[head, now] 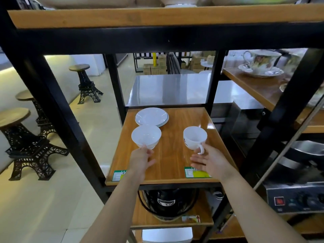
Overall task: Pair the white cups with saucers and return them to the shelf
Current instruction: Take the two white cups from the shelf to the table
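Two white cups stand on the wooden shelf board (175, 165). My left hand (140, 160) pinches the near side of the left cup (146, 135); its handle is hidden under my fingers. The right cup (195, 137) carries a small red mark and points its handle at me. My right hand (210, 161) touches that handle with one fingertip, the other fingers spread and not closed around it. A stack of white saucers (151, 116) with thin dark rims lies at the back left of the board, just behind the left cup. Both cups sit directly on the wood.
Black frame posts (115, 85) flank the board and a wooden shelf (157, 18) runs overhead. A floral cup and saucer (261, 65) stand on the neighbouring shelf to the right. A black cooker (166, 202) sits on the shelf below. Tower-shaped stools (26, 142) stand on the floor at left.
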Motion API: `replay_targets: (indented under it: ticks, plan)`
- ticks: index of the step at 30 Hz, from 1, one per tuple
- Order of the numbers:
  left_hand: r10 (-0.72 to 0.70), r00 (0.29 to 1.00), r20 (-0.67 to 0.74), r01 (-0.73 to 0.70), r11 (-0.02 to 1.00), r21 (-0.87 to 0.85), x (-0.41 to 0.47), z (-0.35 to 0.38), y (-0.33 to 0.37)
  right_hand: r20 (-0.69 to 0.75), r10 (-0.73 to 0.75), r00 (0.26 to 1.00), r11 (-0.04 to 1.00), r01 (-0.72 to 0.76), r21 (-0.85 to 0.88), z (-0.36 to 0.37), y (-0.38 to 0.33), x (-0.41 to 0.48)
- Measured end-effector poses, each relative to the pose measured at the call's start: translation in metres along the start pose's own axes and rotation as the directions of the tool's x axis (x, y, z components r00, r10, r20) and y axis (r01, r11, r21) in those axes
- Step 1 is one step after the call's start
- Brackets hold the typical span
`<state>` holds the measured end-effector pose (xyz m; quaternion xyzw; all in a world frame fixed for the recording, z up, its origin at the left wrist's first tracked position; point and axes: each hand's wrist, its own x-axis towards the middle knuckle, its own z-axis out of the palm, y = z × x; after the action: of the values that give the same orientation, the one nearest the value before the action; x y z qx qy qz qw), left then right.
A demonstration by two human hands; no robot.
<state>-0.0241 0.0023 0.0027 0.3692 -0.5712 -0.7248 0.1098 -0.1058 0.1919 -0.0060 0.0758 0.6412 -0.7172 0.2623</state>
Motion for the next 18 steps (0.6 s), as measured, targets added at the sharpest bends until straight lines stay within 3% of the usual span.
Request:
replay_targets:
  ticks: [2, 8, 12, 18]
  plan:
    - [0.016, 1.0, 0.024, -0.016, 1.0, -0.019, -0.002, -0.001, 0.0, -0.002, 0.006, 1.0, 0.999, -0.006, 0.044, 0.006, -0.002, -0.002]
    - [0.023, 1.0, 0.018, -0.018, 0.971, -0.237, -0.014, -0.016, -0.002, -0.151, -0.108, 0.983, 0.985, 0.085, -0.15, 0.019, 0.011, -0.019]
    - [0.054, 0.992, 0.111, -0.026, 0.971, -0.237, -0.024, -0.035, -0.02, -0.263, -0.119, 0.958, 0.988, 0.089, -0.123, 0.022, 0.029, -0.049]
    - [0.116, 0.964, 0.238, -0.073, 0.981, -0.179, -0.061, -0.039, -0.043, -0.372, -0.218, 0.902, 0.975, 0.214, -0.054, 0.009, 0.06, -0.112]
